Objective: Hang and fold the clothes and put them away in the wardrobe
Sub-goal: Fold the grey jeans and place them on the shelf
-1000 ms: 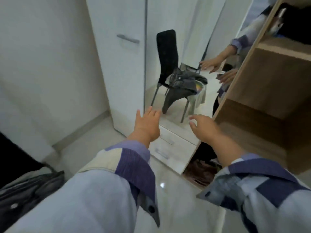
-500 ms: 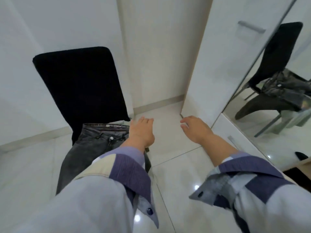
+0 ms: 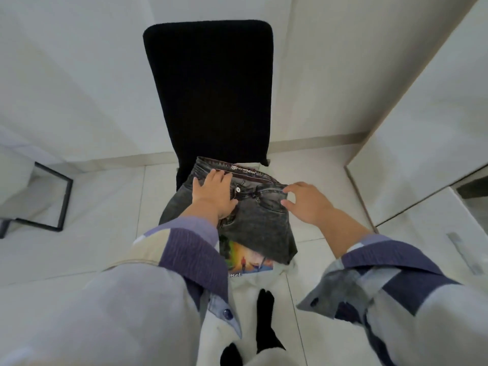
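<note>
Grey washed jeans (image 3: pixel 260 223) lie on the seat of a black high-backed chair (image 3: pixel 211 88), waistband toward the backrest. Under them a white T-shirt with a colourful print (image 3: pixel 247 261) hangs over the seat's front edge. My left hand (image 3: pixel 214 195) rests flat on the jeans at the waistband, left of the button, fingers spread. My right hand (image 3: pixel 307 203) hovers at the right end of the waistband, thumb and fingers apart, fingertips touching the denim. Neither hand has closed on the cloth.
The white wardrobe (image 3: pixel 422 128) stands at the right, with a drawer front and handle (image 3: pixel 460 252) below. A black metal frame (image 3: pixel 56 204) stands on the tiled floor at the left. My feet in black socks (image 3: pixel 265 326) are close to the chair.
The view swung from the wardrobe mirror and shelves to the chair. Both hands came down and forward onto the jeans' waistband.
</note>
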